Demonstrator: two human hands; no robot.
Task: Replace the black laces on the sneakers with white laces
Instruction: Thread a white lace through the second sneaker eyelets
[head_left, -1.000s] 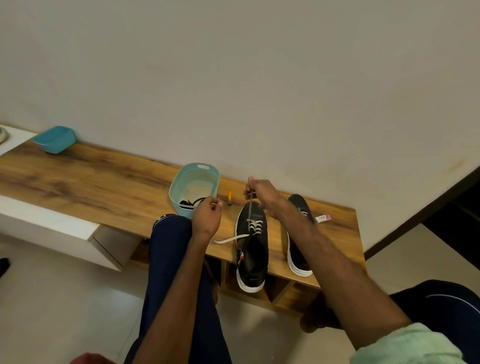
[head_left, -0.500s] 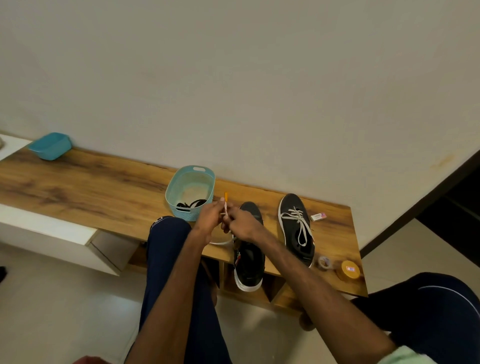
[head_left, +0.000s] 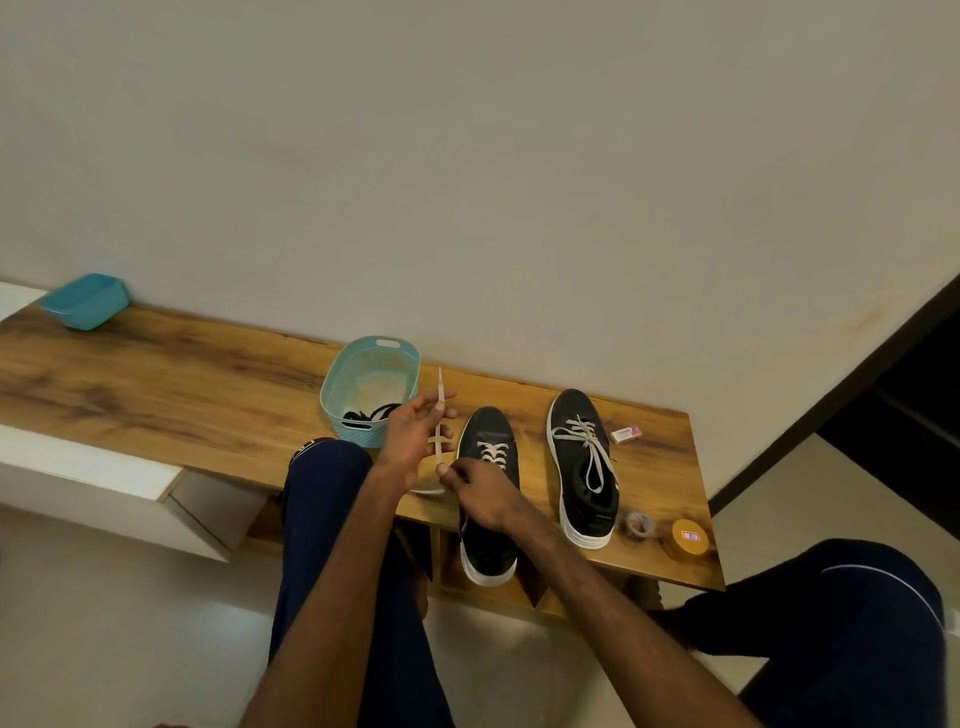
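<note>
Left hand (head_left: 411, 441), right hand (head_left: 480, 496) — pinching white lace (head_left: 439, 380).

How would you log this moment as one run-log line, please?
step: lacing half-laced sneaker | left hand: pinches white lace | right hand: pinches lace lower | other sneaker: white-laced | black laces: in basket

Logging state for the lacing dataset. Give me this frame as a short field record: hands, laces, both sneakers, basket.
left hand: pinches white lace, tip pointing up
right hand: pinches the same lace lower down
partly laced sneaker: white lace in toe-end eyelets only
fully laced sneaker: white lace through, ends lying on its upper
basket: holds black laces
surface: wooden bench
</note>
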